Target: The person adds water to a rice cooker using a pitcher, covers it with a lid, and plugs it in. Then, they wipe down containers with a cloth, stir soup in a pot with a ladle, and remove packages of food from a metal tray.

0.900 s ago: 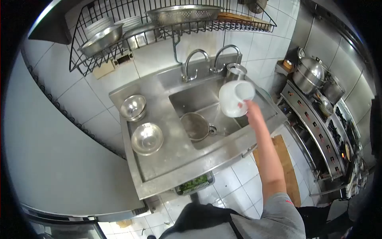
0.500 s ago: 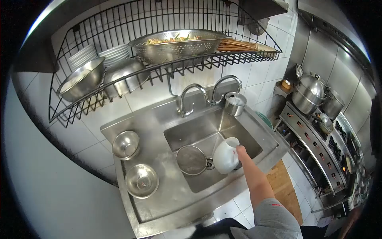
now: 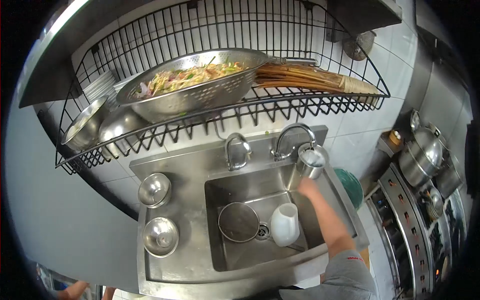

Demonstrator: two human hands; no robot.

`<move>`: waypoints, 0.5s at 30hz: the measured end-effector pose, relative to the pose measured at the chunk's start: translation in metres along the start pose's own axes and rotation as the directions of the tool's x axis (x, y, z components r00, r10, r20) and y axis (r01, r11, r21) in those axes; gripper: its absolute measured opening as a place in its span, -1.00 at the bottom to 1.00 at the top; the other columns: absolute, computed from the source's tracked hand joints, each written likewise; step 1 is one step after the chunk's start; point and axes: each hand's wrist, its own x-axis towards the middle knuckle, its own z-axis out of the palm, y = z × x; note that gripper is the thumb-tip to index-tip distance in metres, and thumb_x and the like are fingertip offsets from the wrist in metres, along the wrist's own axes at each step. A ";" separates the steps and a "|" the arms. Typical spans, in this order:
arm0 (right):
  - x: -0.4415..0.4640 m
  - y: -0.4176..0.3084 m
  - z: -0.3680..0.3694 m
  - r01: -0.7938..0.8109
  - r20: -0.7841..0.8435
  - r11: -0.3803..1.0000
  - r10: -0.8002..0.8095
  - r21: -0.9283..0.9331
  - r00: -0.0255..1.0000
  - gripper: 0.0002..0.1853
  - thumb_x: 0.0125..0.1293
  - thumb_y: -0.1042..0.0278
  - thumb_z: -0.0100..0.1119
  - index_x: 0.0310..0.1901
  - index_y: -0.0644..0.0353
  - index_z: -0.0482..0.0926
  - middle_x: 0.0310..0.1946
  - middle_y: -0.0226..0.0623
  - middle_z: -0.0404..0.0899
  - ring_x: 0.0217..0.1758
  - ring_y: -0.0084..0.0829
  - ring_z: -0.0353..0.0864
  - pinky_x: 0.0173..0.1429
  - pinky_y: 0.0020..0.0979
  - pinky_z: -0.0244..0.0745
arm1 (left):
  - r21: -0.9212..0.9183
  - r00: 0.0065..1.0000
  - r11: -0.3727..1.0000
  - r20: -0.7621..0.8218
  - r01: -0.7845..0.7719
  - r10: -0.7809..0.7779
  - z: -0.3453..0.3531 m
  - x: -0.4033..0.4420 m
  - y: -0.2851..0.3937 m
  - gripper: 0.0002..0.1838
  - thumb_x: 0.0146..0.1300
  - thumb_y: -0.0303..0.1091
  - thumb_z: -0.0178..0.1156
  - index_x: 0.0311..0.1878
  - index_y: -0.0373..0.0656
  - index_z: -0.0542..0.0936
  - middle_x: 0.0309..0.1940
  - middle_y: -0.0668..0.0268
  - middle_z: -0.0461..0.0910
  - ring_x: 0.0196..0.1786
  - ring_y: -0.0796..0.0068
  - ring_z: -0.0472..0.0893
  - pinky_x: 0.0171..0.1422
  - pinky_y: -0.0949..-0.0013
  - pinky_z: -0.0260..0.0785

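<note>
My right hand (image 3: pixel 308 187) reaches over the back right of the sink (image 3: pixel 215 250), just below a metal pot (image 3: pixel 311 170) on the sink's rim. Its fingers are blurred, and whether they touch the pot is unclear. A white plastic jug (image 3: pixel 285 231) stands in the basin beside the drain (image 3: pixel 263 231), out of my hand. To its left lies a round mesh strainer (image 3: pixel 239 222). Above the pot curves the right-hand faucet (image 3: pixel 296 128). My left hand does not appear.
Steel bowls (image 3: pixel 154 190) sit on the left drainboard. Overhead, a wire rack (image 3: pixel 225 106) holds a colander (image 3: pixel 200 97) of shredded vegetables and a bamboo brush (image 3: pixel 310 80). A stove (image 3: pixel 405 220) with pots is at right. Part of another person's arm (image 3: pixel 75 290) shows at lower left.
My right hand has let go of the jug, which now stands in the basin, and has moved back toward the metal pot. The camera view has shifted, bringing the rack closer.
</note>
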 end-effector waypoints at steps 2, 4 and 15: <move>0.051 -0.007 -0.038 0.216 -0.303 0.976 -0.198 0.028 0.932 -0.82 0.00 0.43 0.00 -0.39 0.31 0.55 -0.33 0.04 0.51 -0.19 -0.05 0.49 -0.11 -0.22 0.41 | 0.006 1.000 1.000 0.011 0.001 -0.001 -0.005 -0.021 0.017 -0.52 0.06 -0.10 0.18 0.02 -0.07 0.35 -0.09 0.09 0.47 0.00 0.21 0.43 0.15 0.00 0.20; 0.078 -0.017 -0.071 0.434 -0.463 0.901 -0.379 0.012 0.801 -0.83 -0.01 0.51 -0.03 -0.36 0.30 0.53 -0.27 -0.01 0.49 -0.15 -0.09 0.47 -0.06 -0.24 0.40 | 0.009 1.000 1.000 0.013 0.000 0.000 -0.010 -0.044 0.035 -0.50 0.05 -0.10 0.19 0.03 -0.05 0.34 -0.07 0.09 0.46 0.02 0.21 0.42 0.18 -0.02 0.18; 0.048 0.010 -0.006 0.524 -0.344 0.741 -0.664 -0.420 0.664 -0.73 0.00 0.49 -0.07 -0.22 0.29 0.49 -0.11 -0.16 0.48 -0.03 -0.25 0.46 0.04 -0.33 0.34 | -0.072 0.957 0.958 -0.067 0.278 -0.283 -0.003 -0.168 0.080 -0.59 0.07 -0.16 0.15 -0.03 -0.08 0.37 -0.07 0.10 0.46 -0.01 0.23 0.43 0.10 0.03 0.24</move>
